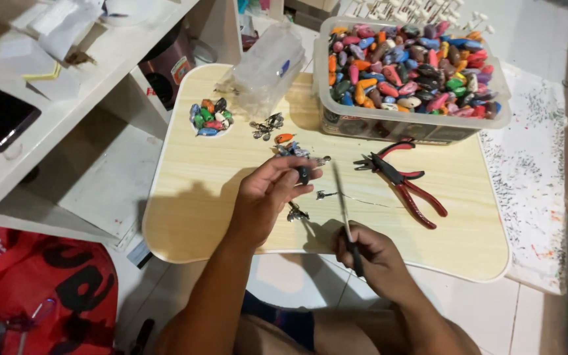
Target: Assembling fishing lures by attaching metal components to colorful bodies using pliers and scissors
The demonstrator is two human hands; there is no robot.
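My left hand [267, 197] hovers over a small light wooden table [218, 204] and pinches a small dark bead-like piece [304, 174] between thumb and fingers. My right hand [369, 253], at the table's near edge, grips a thin dark rod-shaped tool [343, 204] that points up and away from me. A thin wire with a small metal fitting [327, 194] lies on the table between the two hands. Red-handled pliers [405, 181] rest to the right of the hands. Small metal bits [267, 125] and an orange bead [284, 138] lie just beyond my left hand.
A clear plastic tub [396, 121] full of colourful bead-like pieces stands at the table's back right. A small pile of the same pieces [210, 117] sits back left beside a clear plastic bag [267, 66]. White shelves [67, 98] stand left; a red bag [41, 289] lies on the floor.
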